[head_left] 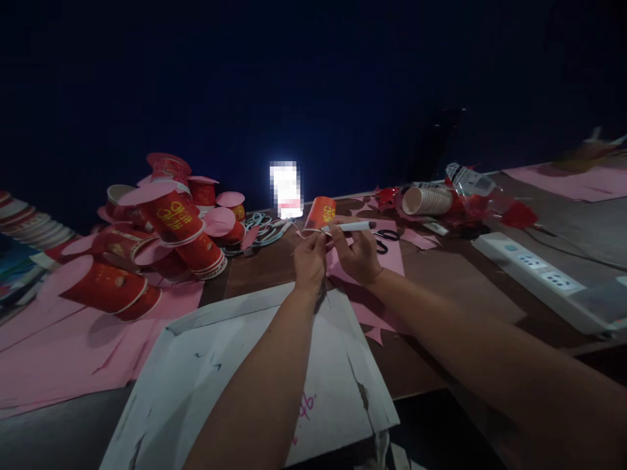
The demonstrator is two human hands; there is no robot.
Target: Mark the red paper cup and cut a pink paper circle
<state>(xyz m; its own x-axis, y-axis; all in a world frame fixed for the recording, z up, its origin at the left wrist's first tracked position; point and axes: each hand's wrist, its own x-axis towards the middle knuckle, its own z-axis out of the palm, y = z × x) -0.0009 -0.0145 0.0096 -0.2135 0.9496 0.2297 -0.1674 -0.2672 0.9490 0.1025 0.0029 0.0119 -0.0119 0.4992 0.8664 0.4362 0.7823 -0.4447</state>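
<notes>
My left hand (309, 258) is closed round a red paper cup (319, 213) with gold print, held on its side above the brown table (455, 281). My right hand (360, 253) grips a white pen (350, 226) that lies level with its tip at the cup's rim. Both hands hover over a pink paper sheet (386, 258). Black scissors (386, 236) lie just behind my right hand.
A heap of red cups with pink paper discs (161, 225) fills the left. Pink sheets (59, 346) and a white cardboard sheet (235, 372) lie near me. A bright phone screen (285, 189) stands at the back. A white power strip (543, 277) lies right, stacked cups (426, 200) behind it.
</notes>
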